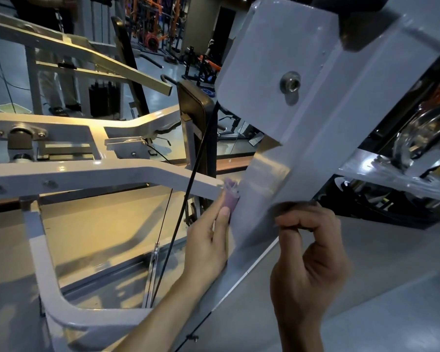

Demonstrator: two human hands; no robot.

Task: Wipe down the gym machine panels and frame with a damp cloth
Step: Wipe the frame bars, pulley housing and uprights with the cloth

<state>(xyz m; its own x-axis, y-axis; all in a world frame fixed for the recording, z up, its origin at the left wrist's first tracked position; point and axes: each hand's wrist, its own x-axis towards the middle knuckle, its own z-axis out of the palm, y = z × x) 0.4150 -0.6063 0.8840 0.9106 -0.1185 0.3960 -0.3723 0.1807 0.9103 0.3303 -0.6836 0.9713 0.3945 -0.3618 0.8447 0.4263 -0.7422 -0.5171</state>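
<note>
Left hand (208,240) pinches crumpled lilac cloth (230,196) against glossy grey panel (269,102); right hand (310,252) — curled, empty.

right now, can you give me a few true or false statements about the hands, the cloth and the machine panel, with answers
1. The left hand presses a purple cloth against the edge of the grey panel. True.
2. The right hand holds the cloth. False: the cloth is in the left hand; the right hand's fingers are curled at the panel's lower edge.
3. A metal bolt sits in the panel above both hands. True.
4. The cloth is bright orange. False: it is pale purple.
5. A black cable runs down left of the panel. True.
</note>
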